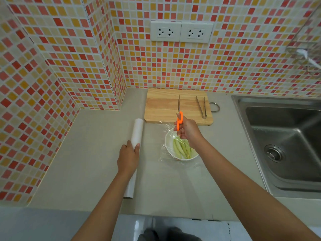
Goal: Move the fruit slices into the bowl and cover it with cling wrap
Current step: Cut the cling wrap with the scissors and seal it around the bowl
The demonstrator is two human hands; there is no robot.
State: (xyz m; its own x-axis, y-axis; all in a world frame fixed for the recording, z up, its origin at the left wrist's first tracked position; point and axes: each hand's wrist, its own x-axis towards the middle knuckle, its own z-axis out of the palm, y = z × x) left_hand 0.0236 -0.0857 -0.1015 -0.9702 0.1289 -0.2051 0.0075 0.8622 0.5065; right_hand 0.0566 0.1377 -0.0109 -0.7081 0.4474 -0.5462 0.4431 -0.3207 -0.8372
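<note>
Mosaic wall (52,70) at far left, small glossy squares in red, orange and cream. One roll of cling wrap (137,134), a white matte cylinder, lay lengthwise on the smooth grey counter (90,153); left hand (128,157) rested over its middle, fingers curled round it. Two white sockets (181,32) were set side by side on the back wall. One wooden cutting board (163,105), pale, rectangular, with visible grain and a wire loop handle at its right end, lay against the wall. One round white bowl (169,145) sat just in front of the board, holding several pale green fruit slices (180,148), long and tapered, too overlapped to count; one crinkled clear sheet of wrap (165,153) lay over the bowl, edges loose on the counter. Right hand (188,130) gripped one pair of scissors (179,119), orange plastic handles, thin steel blades closed and pointed away over the board. One pair of metal tongs (201,106) lay on the board's right part. One stainless sink (286,145), with round drain, at far right.
</note>
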